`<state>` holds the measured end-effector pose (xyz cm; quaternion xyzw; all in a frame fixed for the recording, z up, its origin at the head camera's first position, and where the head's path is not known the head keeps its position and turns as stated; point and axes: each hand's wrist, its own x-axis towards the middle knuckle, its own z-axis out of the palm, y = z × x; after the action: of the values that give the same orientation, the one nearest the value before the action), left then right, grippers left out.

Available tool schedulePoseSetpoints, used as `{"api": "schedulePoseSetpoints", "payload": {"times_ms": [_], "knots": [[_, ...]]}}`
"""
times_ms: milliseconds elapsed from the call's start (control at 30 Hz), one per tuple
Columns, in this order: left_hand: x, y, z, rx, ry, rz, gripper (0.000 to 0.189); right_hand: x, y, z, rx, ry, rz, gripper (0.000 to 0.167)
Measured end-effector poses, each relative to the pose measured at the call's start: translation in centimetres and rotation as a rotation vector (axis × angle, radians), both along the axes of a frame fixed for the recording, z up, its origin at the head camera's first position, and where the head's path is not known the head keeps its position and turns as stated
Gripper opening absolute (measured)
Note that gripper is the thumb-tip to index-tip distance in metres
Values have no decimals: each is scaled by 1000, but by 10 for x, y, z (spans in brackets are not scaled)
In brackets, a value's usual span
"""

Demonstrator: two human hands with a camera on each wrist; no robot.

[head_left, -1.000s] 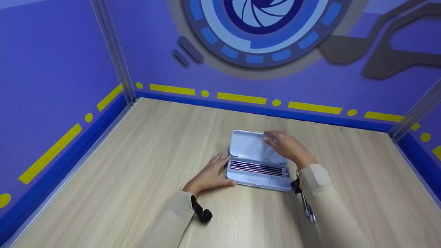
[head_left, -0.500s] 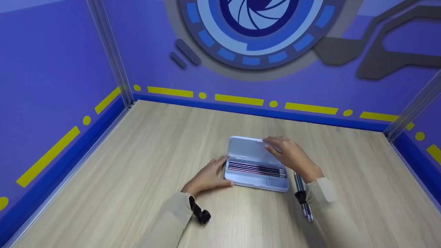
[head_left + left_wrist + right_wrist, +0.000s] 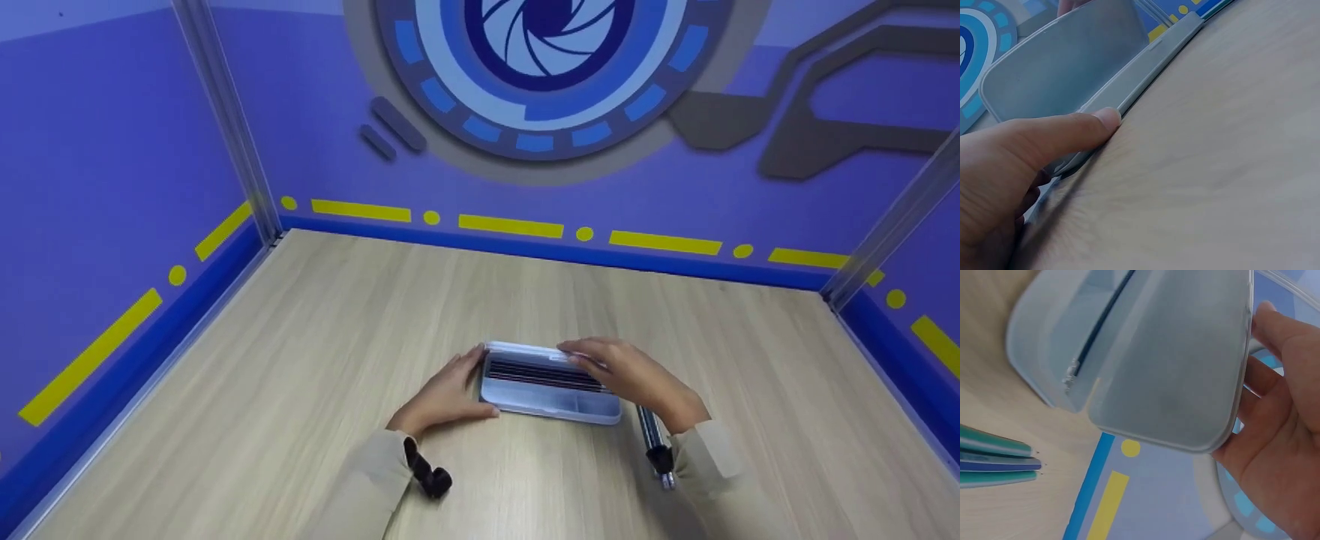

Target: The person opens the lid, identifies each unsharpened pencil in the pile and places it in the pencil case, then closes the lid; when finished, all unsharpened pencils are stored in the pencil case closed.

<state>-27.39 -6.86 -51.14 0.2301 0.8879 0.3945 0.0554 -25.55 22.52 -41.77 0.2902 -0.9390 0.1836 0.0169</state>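
A pale blue-grey pencil case (image 3: 551, 405) stands on the table, its hinged lid (image 3: 1179, 354) raised roughly upright. Several dark pencils (image 3: 544, 375) lie side by side in the rear compartment; the front compartments show bare. My left hand (image 3: 444, 397) grips the case's left end, thumb along the front wall and fingers round the back corner. With thumb and fingers, my right hand (image 3: 637, 379) holds the lid's upper edge near its right end; in the right wrist view its fingers go behind the lid. The lid's outer face is hidden in the head view.
Right of the case, several loose pencils (image 3: 999, 461) lie on the wooden table (image 3: 360, 315), partly hidden by my right wrist in the head view. Blue printed panels (image 3: 480, 195) wall in the back and sides. Dark straps (image 3: 431, 476) hang at both cuffs.
My right hand has swung the lid from leaning far back to about upright, coming toward the case. My left hand has kept its place on the case's left end. The head view has tilted up slightly.
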Motion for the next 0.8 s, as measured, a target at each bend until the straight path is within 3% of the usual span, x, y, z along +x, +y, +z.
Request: {"api": "schedulePoseSetpoints", "payload": {"times_ms": [267, 500, 800], "knots": [[-1, 0, 0, 11, -32, 13, 111, 12, 1, -9, 79, -102, 64, 42], [-1, 1, -1, -15, -59, 20, 110, 19, -4, -15, 112, -55, 89, 41], [0, 0, 1, -28, -44, 13, 105, 26, -13, -24, 147, 24, 64, 41]]}}
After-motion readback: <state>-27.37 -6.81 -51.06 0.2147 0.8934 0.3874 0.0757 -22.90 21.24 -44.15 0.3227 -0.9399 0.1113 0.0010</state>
